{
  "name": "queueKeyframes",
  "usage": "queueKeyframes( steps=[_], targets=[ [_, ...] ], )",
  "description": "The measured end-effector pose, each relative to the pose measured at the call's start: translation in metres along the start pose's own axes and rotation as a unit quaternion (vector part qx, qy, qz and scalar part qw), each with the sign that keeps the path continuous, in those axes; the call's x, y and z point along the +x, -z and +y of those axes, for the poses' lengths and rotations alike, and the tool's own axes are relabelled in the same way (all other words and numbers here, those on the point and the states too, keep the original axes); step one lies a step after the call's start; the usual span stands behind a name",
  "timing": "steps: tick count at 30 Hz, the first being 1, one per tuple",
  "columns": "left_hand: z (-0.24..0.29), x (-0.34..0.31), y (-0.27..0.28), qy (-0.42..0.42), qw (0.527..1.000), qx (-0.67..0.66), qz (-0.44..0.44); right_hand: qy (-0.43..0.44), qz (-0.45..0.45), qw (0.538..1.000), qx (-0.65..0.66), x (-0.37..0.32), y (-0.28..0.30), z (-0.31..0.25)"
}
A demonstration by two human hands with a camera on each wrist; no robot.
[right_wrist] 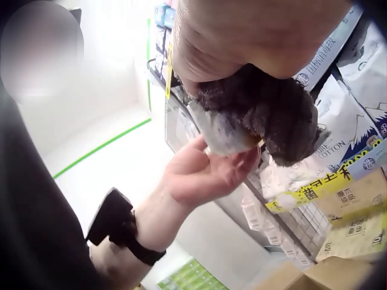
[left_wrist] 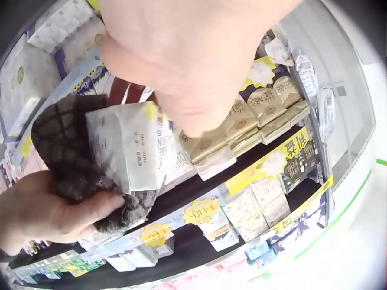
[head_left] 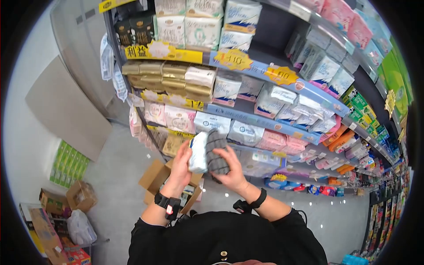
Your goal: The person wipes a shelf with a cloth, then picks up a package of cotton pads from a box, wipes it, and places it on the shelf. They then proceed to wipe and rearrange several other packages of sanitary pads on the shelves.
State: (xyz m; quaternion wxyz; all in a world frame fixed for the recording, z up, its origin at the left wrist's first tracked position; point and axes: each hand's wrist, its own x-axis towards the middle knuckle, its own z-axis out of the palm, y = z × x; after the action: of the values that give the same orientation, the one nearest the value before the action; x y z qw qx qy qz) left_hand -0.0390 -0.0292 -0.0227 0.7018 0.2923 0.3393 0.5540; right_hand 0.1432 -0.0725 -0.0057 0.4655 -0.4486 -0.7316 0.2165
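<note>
A white package with blue print (head_left: 198, 152) is gripped by my left hand (head_left: 180, 165), its fingers along the left side. My right hand (head_left: 232, 170) holds a dark grey checked cloth (head_left: 217, 152) against the package's right side. In the left wrist view the cloth (left_wrist: 69, 145) touches the white package (left_wrist: 124, 145), and the right thumb presses on the cloth's lower part. The right wrist view has the left hand (right_wrist: 205, 175) under the package (right_wrist: 224, 133), with the cloth (right_wrist: 266, 109) bunched beside it.
Shelves of packaged goods (head_left: 251, 110) rise in front and curve to the right. Below my hands, an open cardboard box (head_left: 154, 176) stands on the floor. More boxes (head_left: 81, 196) and a white plastic bag (head_left: 81, 227) are at the lower left.
</note>
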Motion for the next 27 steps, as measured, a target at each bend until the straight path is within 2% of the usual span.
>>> queueKeyframes(
  steps=[1, 2, 4, 5, 7, 8, 10, 12, 14, 16, 18, 20, 21, 22, 24, 25, 27],
  targets=[
    [-0.004, -0.002, -0.005, 0.027, 0.998, 0.006, -0.050, 0.032, -0.044, 0.998, -0.009, -0.003, 0.006, -0.001],
    [-0.017, -0.003, -0.007, 0.051, 0.995, -0.036, -0.082, 0.045, -0.019, 0.998, 0.033, -0.010, 0.005, -0.005],
    [-0.016, -0.020, -0.032, 0.134, 0.981, -0.099, -0.097, 0.090, -0.023, 0.996, -0.008, -0.016, 0.024, -0.010],
    [-0.025, -0.019, -0.038, 0.126, 0.983, -0.095, -0.098, 0.099, -0.021, 0.995, -0.005, -0.019, 0.034, -0.010],
    [-0.044, -0.019, -0.053, 0.105, 0.976, -0.082, -0.170, 0.148, 0.015, 0.985, -0.085, -0.030, 0.054, -0.009],
    [-0.055, -0.021, -0.062, 0.104, 0.977, -0.080, -0.167, 0.149, 0.014, 0.985, -0.081, -0.033, 0.064, -0.006],
    [-0.066, -0.032, -0.096, 0.076, 0.990, 0.028, -0.114, 0.135, 0.056, 0.985, -0.096, -0.031, 0.084, 0.001],
    [-0.083, -0.039, -0.116, 0.032, 0.989, 0.103, -0.102, 0.116, 0.070, 0.986, -0.096, -0.022, 0.111, 0.005],
    [-0.093, -0.050, -0.134, 0.034, 0.982, 0.156, -0.099, 0.013, 0.119, 0.992, -0.045, -0.015, 0.134, 0.016],
    [-0.097, -0.055, -0.151, 0.013, 0.986, 0.147, -0.082, -0.009, 0.103, 0.993, 0.061, -0.015, 0.151, 0.021],
    [-0.101, -0.052, -0.162, -0.028, 0.992, 0.121, -0.037, -0.009, 0.076, 0.994, 0.079, -0.028, 0.156, 0.024],
    [-0.095, -0.050, -0.171, -0.052, 0.996, 0.077, 0.009, 0.069, 0.083, 0.994, 0.018, -0.043, 0.156, 0.021],
    [-0.088, -0.048, -0.177, -0.067, 0.998, 0.013, 0.018, 0.090, 0.061, 0.994, 0.023, -0.052, 0.154, 0.019],
    [-0.081, -0.044, -0.175, -0.099, 0.995, 0.017, 0.020, 0.104, 0.069, 0.991, 0.053, -0.060, 0.147, 0.016],
    [-0.065, -0.042, -0.167, -0.108, 0.994, 0.006, 0.018, 0.126, 0.013, 0.991, 0.046, -0.077, 0.144, 0.022],
    [-0.058, -0.042, -0.162, -0.113, 0.993, 0.012, 0.021, 0.130, 0.015, 0.990, 0.053, -0.081, 0.146, 0.024],
    [-0.048, -0.044, -0.151, -0.114, 0.993, 0.007, -0.020, 0.124, -0.042, 0.989, 0.066, -0.086, 0.151, 0.026]
  ],
)
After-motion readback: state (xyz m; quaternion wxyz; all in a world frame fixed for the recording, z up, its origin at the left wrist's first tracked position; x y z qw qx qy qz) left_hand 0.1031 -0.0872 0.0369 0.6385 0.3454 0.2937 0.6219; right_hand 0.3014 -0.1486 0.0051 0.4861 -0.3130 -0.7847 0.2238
